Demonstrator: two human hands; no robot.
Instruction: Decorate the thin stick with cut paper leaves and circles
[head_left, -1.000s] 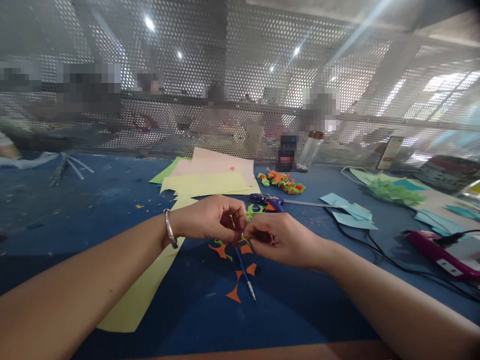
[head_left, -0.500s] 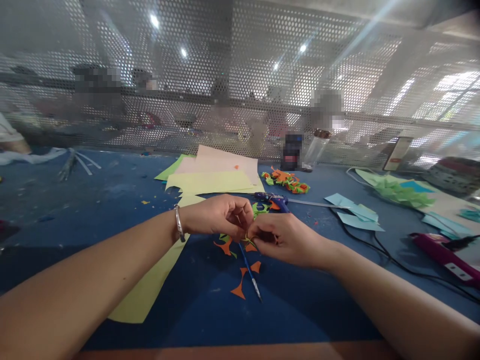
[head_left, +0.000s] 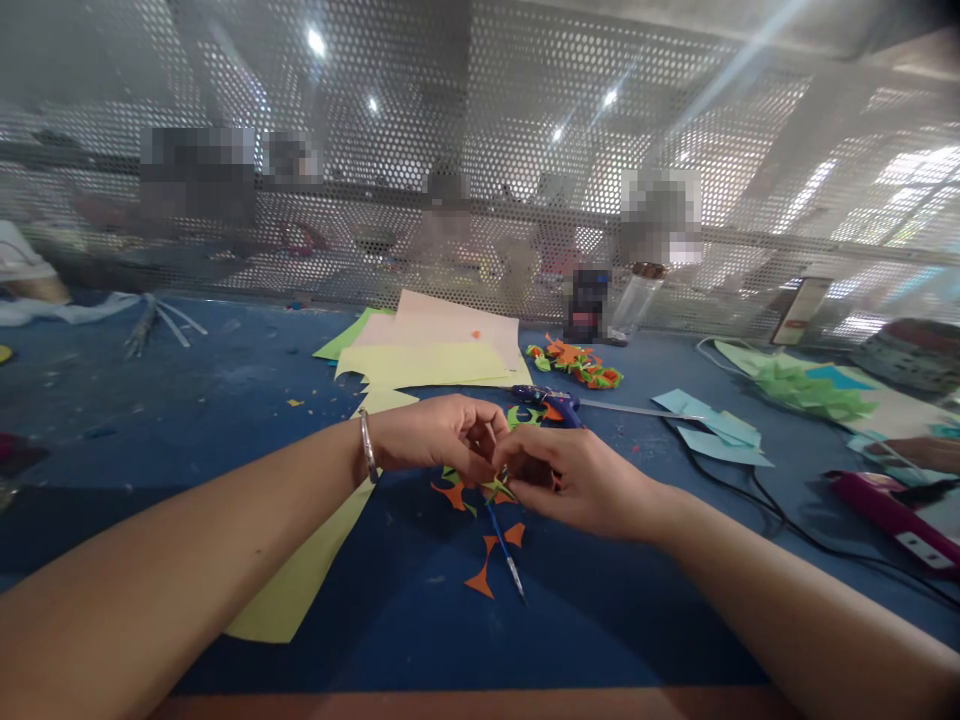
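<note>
My left hand (head_left: 450, 437) and my right hand (head_left: 574, 480) meet over the middle of the blue table, fingertips pinched together. Between them shows a small yellow-green paper piece (head_left: 498, 487), mostly hidden by the fingers. Just below lies a blue pen-like stick with a pale pointed tip (head_left: 508, 552). Orange paper scraps (head_left: 480, 580) and green and orange cuttings (head_left: 452, 492) are scattered around it. Behind my right hand rests a dark blue glue gun (head_left: 551, 400), partly covered by the hand.
Yellow and pink paper sheets (head_left: 457, 335) lie behind my hands; a yellow strip (head_left: 300, 580) runs under my left arm. Farther back are curled orange-green paper pieces (head_left: 592, 372). To the right are light blue papers (head_left: 720, 428), a black cable (head_left: 720, 487), a purple power strip (head_left: 885, 510) and another person's hand (head_left: 926, 453).
The view has shifted slightly. My hands stay pinched together in nearly the same place, with small finger movements. Another person's hand has appeared at the right edge.
</note>
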